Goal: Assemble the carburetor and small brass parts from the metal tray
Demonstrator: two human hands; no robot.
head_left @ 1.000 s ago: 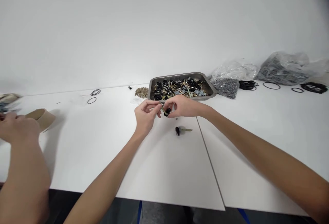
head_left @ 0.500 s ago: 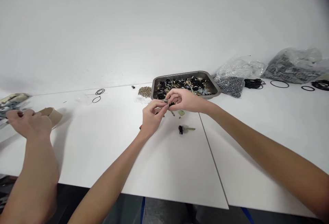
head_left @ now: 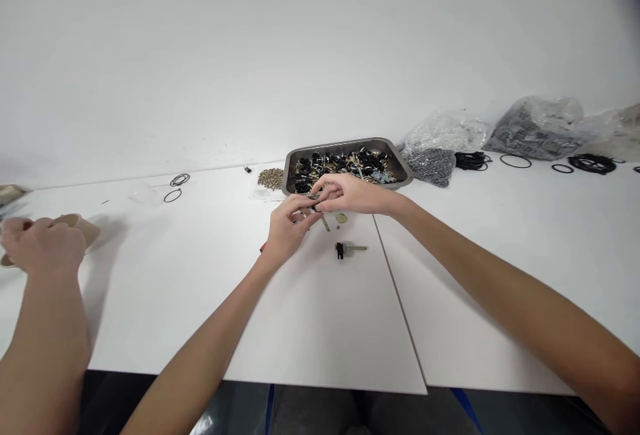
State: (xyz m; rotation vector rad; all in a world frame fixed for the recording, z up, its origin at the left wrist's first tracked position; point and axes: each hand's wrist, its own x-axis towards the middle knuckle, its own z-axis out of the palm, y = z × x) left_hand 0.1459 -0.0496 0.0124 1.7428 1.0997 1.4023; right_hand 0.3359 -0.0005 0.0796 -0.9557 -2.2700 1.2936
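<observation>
My left hand (head_left: 289, 227) and my right hand (head_left: 350, 194) meet just in front of the metal tray, fingertips pinched together. Between them is a small black part (head_left: 314, 207), mostly hidden by the fingers. Under the hands a thin brass-coloured strip (head_left: 326, 224) pokes out; whether it is joined to the black part I cannot tell. Close by on the table lie a greenish disc (head_left: 341, 218) and a tiny dark piece (head_left: 338, 227). Nearer to me rests a black fitting with a brass-coloured rod (head_left: 342, 250). Something red (head_left: 263, 247) shows beside my left wrist.
Behind my hands stands the metal tray (head_left: 407, 174) of mixed black and brass parts. A pile of small brass pieces (head_left: 271, 178) lies left of it; bags of grey parts (head_left: 433, 166) and black rings (head_left: 515, 161) are right. Another person's hand (head_left: 45, 245) is by a tape roll (head_left: 85, 227).
The view has shifted slightly to the right, so the table things appear further left. My hands stay together at the small black part, with only slight finger movement.
</observation>
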